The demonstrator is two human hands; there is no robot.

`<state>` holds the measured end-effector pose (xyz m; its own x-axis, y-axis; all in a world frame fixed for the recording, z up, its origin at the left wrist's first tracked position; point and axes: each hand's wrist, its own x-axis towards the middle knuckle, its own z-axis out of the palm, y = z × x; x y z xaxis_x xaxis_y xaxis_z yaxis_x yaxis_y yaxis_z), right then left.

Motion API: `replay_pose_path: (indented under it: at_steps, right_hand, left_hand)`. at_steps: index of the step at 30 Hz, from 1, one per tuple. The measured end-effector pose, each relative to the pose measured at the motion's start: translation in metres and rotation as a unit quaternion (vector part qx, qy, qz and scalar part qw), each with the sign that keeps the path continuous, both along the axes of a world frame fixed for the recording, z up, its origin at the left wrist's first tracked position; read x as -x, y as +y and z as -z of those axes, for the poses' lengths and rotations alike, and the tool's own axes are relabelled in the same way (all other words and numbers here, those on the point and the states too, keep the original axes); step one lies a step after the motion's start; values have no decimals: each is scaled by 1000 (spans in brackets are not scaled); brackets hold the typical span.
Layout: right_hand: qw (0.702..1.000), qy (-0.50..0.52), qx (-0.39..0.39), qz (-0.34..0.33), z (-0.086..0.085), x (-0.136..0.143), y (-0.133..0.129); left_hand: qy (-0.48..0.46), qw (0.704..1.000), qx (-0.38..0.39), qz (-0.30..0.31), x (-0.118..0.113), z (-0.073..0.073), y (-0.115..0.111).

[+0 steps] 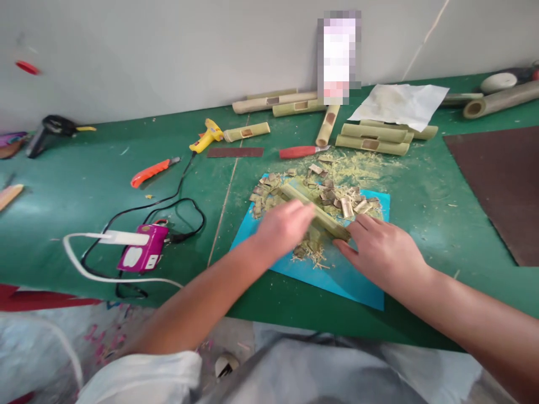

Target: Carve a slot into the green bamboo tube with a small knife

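Observation:
A green bamboo tube [326, 220] lies slantwise over a blue sheet [357, 286]. My right hand [377, 247] grips its near right end, thumb below and fingers above. My left hand [288, 224], blurred by motion, is closed at the middle of the tube; whether it holds the tube or something small on it is hidden. Bamboo chips [347, 206] and pale shavings are strewn around the tube on the sheet. Just beyond the sheet lies a red-handled knife [300, 151].
Notched bamboo tubes [370, 145] lie at the back, some under white paper [398, 106]. On the left are a yellow glue gun [206, 136], an orange cutter [151, 173] and a magenta power strip [144, 248] with cables. A dark brown sheet [501, 191] lies at right.

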<state>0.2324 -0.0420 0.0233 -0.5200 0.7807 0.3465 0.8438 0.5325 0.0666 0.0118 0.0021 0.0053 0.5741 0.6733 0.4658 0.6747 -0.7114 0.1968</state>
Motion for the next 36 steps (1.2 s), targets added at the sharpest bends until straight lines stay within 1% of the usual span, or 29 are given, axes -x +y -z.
replay_pose_path:
  at_steps: [2,3,4,5,7,8,9,10,12,13,14,15,17,20,22,23,24,27,29,31,34,35,36]
  right_hand:
    - [1000,-3,-4,-9,0,0,0]
    - [1000,-3,-6,-10,1,0,0]
    - [1000,-1,-8,-9,1,0,0]
    - [1000,2,-10,-5,2,-1,1]
    - [1000,8,-11,0,3,-1,1]
    - [1000,10,-10,0,3,-2,1]
    - [1000,11,-10,-1,3,-2,1]
    - [1000,10,-8,-5,3,-1,1]
    - [1000,2,-2,-16,3,-1,1]
    - [1000,0,0,-20,3,0,0]
    - [1000,1,2,-23,4,0,0]
    - [1000,5,4,-22,4,0,0]
    - [1000,18,7,-17,6,-1,1]
    - [999,35,13,-10,8,-4,2]
    - [999,38,17,-3,9,-5,2]
    - [999,38,22,-1,9,-6,3]
    - [999,36,28,0,9,-6,3]
    - [998,31,61,-2,9,-5,3]
    - [996,32,83,5,9,-5,3]
    - [994,39,97,27,9,-4,3]
    - [991,44,112,49,12,-3,4]
    - [991,45,115,50,12,-3,4]
    - [991,48,116,50,13,-3,3]
  left_hand:
    - [19,996,40,74,-8,-1,-8]
    - [16,995,48,89,-9,0,-9]
    - [10,995,48,86,-8,0,-8]
    - [-1,997,40,64,-4,0,-4]
    - [-25,1000,10,-5,4,2,6]
    - [-31,999,1,-27,6,2,8]
    - [-32,999,1,-25,5,1,8]
    - [-30,999,8,-7,2,1,5]
    - [-15,996,50,73,-11,-2,-9]
    - [-11,993,71,99,-17,-3,-16]
    - [-9,989,87,120,-22,-3,-22]
    - [-6,987,95,126,-25,-4,-25]
    - [0,991,79,103,-22,-4,-22]
    - [13,1000,18,14,-5,-1,-5]
    - [13,999,-9,-35,0,0,1]
    - [15,999,-9,-40,-2,1,0]
    - [19,999,1,-29,-7,1,-4]
    - [32,997,59,41,-25,1,-21]
    - [31,995,77,57,-29,1,-25]
    - [22,997,61,34,-21,2,-17]
    - [0,998,31,-54,-2,5,0]
    - [-5,997,31,-71,0,5,1]
    - [-6,996,35,-76,0,5,0]
